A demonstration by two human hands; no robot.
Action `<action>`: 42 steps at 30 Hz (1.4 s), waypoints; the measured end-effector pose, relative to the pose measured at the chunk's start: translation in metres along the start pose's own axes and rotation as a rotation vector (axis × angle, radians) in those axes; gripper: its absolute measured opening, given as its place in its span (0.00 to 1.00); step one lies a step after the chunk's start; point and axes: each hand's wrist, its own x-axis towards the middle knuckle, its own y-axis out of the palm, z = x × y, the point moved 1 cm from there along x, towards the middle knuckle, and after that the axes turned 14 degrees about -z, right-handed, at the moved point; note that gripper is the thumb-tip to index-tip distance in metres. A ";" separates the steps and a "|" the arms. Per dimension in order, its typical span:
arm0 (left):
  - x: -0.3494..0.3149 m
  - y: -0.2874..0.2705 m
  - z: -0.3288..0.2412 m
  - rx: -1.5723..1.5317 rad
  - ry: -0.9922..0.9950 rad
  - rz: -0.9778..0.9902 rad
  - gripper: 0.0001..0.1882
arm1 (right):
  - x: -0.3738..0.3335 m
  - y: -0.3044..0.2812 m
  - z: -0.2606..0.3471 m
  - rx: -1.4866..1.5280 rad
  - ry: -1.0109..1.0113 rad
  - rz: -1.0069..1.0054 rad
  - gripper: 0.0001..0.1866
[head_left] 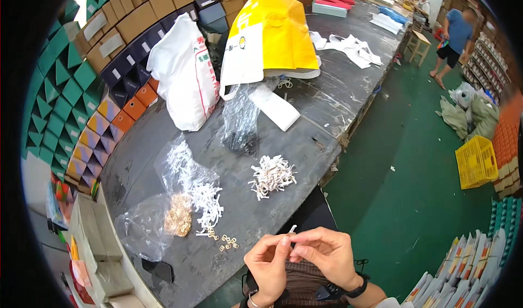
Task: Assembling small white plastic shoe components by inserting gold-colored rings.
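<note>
Above my lap, my left hand (268,267) and my right hand (327,254) meet, fingertips pinched together. A small white strap (293,229) pokes up from between them; its lower part is hidden by the fingers, and I cannot tell whether a buckle is on it. On the table, left of my hands, lie several loose gold buckles (227,243). More gold buckles (178,215) fill a clear plastic bag. Beside them spreads a heap of white straps (208,203), partly in another clear bag (180,163). A separate pile of white straps (272,176) sits farther forward.
The dark table (212,278) carries a black phone (158,270), a white sack (182,74) and a yellow bag (286,30). Stacked shoeboxes (71,90) line the left. Right, on the green floor, stand a yellow crate (475,161) and a person in blue (457,33).
</note>
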 end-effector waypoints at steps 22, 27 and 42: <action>-0.008 -0.013 -0.003 0.558 0.494 -0.033 0.05 | 0.003 0.012 -0.035 0.229 0.142 -0.135 0.14; -0.008 -0.010 -0.004 0.575 0.500 0.013 0.05 | 0.004 0.006 -0.036 0.204 0.166 -0.094 0.12; -0.015 -0.022 0.015 0.554 0.375 0.151 0.06 | -0.007 -0.005 -0.015 -0.235 -0.335 -0.114 0.11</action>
